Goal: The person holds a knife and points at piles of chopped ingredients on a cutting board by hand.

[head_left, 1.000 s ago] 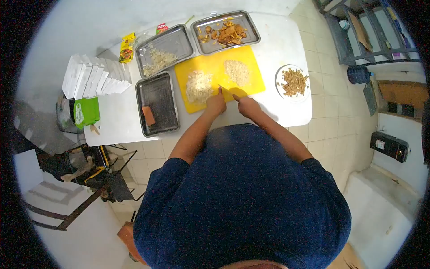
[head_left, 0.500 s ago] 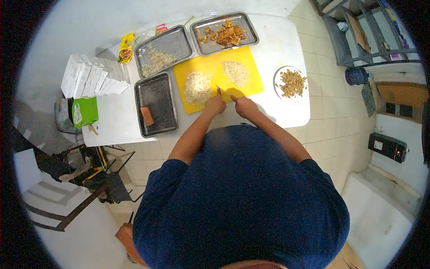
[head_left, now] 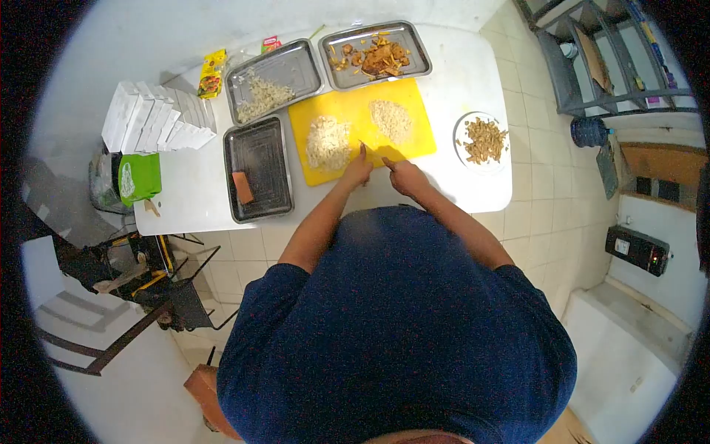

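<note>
My left hand (head_left: pixel 358 170) is at the near edge of the yellow cutting board (head_left: pixel 361 106), fingers mostly curled and one digit pointing forward. A tiny dark sliver shows at its tip, too small to name. My right hand (head_left: pixel 407 179) is close by on the right, closed except for a finger pointing at the board; anything inside it is hidden. On the board, a larger heap of chopped pale food (head_left: pixel 328 143) lies beyond my left hand. A smaller, finer heap of chopped pale food (head_left: pixel 390 120) lies beyond my right hand.
Behind the board stand a tray of browned pieces (head_left: pixel 383 57) and a tray of pale shreds (head_left: pixel 262 98). A dark tray (head_left: pixel 259 152) holding an orange-brown block (head_left: pixel 242 188) is left. A plate of brown pieces (head_left: pixel 484 140) sits right; white boxes (head_left: pixel 151 122) stand far left.
The view has shifted slightly. Both hands stay at almost the same place by the board's near edge, and the food heaps look unchanged.
</note>
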A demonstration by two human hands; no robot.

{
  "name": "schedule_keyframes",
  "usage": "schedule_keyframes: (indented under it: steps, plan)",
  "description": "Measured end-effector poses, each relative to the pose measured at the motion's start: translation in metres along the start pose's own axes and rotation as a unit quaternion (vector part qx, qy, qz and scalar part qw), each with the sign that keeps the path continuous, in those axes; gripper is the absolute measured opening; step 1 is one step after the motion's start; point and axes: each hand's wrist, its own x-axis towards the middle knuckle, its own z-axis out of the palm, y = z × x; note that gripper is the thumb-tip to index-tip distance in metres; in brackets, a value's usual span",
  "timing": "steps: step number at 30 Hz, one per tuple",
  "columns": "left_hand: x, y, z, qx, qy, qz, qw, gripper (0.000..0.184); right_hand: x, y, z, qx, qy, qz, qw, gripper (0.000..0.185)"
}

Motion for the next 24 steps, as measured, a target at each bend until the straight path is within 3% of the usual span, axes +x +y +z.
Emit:
schedule_keyframes:
  steps: [6,13,16,17,19,22,24]
  plan:
    - [0.005,-0.001,-0.001,-0.178,-0.050,-0.106,0.977,0.080,-0.005,-0.005,-0.008,0.017,-0.009,0.012,1.000,0.051]
    - [-0.015,0.005,0.004,-0.128,0.025,-0.034,0.991,0.075,-0.002,-0.003,-0.004,-0.003,-0.021,0.027,0.999,0.050]
    - [-0.014,0.004,0.000,-0.039,0.102,-0.017,0.994,0.063,0.004,0.011,0.015,0.010,0.030,0.009,0.999,0.051]
    - [0.004,-0.017,0.003,0.031,0.224,0.087,0.970,0.058,0.005,0.015,0.016,0.035,0.032,0.006,0.999,0.051]
    - [0.062,-0.082,0.022,0.162,0.444,0.283,0.835,0.050,0.002,0.016,0.010,0.085,0.035,-0.001,0.996,0.049]
    - [0.007,-0.023,-0.001,0.027,0.391,0.215,0.895,0.045,-0.008,0.030,0.005,0.130,0.035,0.014,0.991,0.048]
    - [-0.021,0.011,-0.020,0.009,0.299,0.105,0.948,0.045,-0.018,0.025,-0.010,0.180,0.034,0.044,0.982,0.048]
